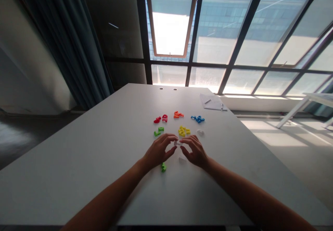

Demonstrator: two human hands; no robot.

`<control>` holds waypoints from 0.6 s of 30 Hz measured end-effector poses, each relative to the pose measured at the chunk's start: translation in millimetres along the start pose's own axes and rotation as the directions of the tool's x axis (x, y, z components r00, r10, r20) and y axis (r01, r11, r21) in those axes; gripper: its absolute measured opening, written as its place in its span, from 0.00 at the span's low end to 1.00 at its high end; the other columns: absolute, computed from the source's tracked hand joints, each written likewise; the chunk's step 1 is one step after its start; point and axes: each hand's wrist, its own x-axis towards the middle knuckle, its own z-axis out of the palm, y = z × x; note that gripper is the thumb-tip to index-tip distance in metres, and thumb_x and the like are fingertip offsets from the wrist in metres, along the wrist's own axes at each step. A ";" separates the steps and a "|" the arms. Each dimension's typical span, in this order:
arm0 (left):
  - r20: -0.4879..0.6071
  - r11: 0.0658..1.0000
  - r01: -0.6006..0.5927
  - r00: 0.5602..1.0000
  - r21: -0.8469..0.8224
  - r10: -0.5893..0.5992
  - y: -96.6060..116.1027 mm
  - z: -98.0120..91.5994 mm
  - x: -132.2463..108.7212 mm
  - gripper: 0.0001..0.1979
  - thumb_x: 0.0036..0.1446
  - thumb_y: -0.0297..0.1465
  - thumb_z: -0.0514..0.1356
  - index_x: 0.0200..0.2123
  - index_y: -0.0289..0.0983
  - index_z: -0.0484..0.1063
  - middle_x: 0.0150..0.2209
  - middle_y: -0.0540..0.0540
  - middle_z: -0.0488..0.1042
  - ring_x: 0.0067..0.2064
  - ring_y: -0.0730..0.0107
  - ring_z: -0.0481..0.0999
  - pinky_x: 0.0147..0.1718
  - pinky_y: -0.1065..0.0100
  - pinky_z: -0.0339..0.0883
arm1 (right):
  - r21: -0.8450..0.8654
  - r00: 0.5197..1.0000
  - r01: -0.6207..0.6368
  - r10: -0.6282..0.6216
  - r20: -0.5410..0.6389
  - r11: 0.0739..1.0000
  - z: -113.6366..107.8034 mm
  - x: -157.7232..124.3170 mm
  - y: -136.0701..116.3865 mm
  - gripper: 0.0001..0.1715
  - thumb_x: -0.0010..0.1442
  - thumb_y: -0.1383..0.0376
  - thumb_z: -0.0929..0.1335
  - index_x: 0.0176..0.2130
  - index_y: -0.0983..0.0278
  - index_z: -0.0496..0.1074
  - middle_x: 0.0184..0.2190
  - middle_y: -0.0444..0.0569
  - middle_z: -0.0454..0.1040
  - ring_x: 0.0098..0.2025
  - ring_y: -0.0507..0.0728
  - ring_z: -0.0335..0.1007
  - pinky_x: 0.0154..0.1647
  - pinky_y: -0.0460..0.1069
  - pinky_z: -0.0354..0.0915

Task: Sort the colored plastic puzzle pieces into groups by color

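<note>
Between my fingertips, a small white piece is held just above the table. My left hand pinches its left side, and my right hand has its fingertips at its right side. Below my right hand, another white piece lies on the table. A green piece sits below my left hand. Just beyond my fingers are yellow pieces, with a whitish piece to their right and green pieces to their left.
The white table also bears red pieces, orange pieces and blue pieces farther back. A paper sheet with pen-like items lies near the far right edge. Two round holes are at the back.
</note>
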 end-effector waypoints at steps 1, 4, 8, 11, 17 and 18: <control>0.001 1.000 0.008 1.000 0.003 -0.008 -0.7 0.3 -0.3 0.14 0.67 0.30 0.60 0.54 0.41 0.66 0.52 0.42 0.75 0.53 0.63 0.76 0.52 0.59 0.73 | 0.001 1.000 0.007 -0.007 -0.010 1.000 0.0 -0.3 0.1 0.15 0.66 0.68 0.68 0.52 0.58 0.70 0.42 0.51 0.79 0.42 0.60 0.76 0.46 0.57 0.69; 0.028 0.999 0.021 0.999 0.028 -0.021 -3.7 1.5 -1.1 0.16 0.66 0.32 0.63 0.55 0.41 0.66 0.51 0.43 0.76 0.52 0.62 0.76 0.52 0.58 0.73 | 0.001 1.000 0.019 -0.019 -0.023 1.000 0.3 -0.8 0.1 0.15 0.66 0.70 0.68 0.52 0.58 0.70 0.42 0.51 0.79 0.42 0.59 0.76 0.46 0.57 0.69; 0.026 0.998 -0.009 1.000 0.069 0.007 -6.4 1.1 -1.3 0.16 0.66 0.34 0.63 0.55 0.41 0.67 0.49 0.44 0.77 0.50 0.63 0.77 0.51 0.59 0.73 | -0.009 1.000 0.022 -0.022 -0.021 1.000 -0.2 -0.2 0.6 0.15 0.66 0.69 0.68 0.51 0.58 0.69 0.41 0.51 0.79 0.42 0.59 0.76 0.45 0.57 0.69; 0.006 0.995 -0.023 1.000 0.100 0.023 -6.8 -0.4 -0.9 0.15 0.66 0.35 0.63 0.54 0.40 0.68 0.48 0.44 0.78 0.49 0.63 0.78 0.49 0.60 0.74 | -0.018 1.000 0.016 -0.017 -0.027 1.000 -1.1 0.4 1.2 0.13 0.66 0.69 0.69 0.50 0.58 0.70 0.41 0.51 0.79 0.42 0.59 0.76 0.45 0.57 0.69; -0.022 0.990 -0.034 0.999 0.135 0.037 -9.2 -0.9 -0.8 0.15 0.66 0.36 0.63 0.54 0.40 0.70 0.47 0.44 0.80 0.47 0.62 0.79 0.46 0.60 0.75 | -0.030 0.999 0.022 -0.023 -0.036 0.999 -2.1 1.7 1.6 0.11 0.66 0.68 0.70 0.48 0.59 0.70 0.40 0.51 0.79 0.41 0.59 0.76 0.45 0.57 0.69; -0.035 0.989 -0.040 0.998 0.140 0.045 -9.8 -0.7 -0.9 0.15 0.66 0.36 0.63 0.53 0.40 0.70 0.47 0.44 0.80 0.47 0.63 0.80 0.46 0.60 0.75 | -0.032 0.999 0.029 -0.031 -0.041 0.999 -2.2 2.0 1.5 0.12 0.65 0.69 0.70 0.48 0.60 0.70 0.40 0.51 0.79 0.41 0.59 0.76 0.45 0.57 0.69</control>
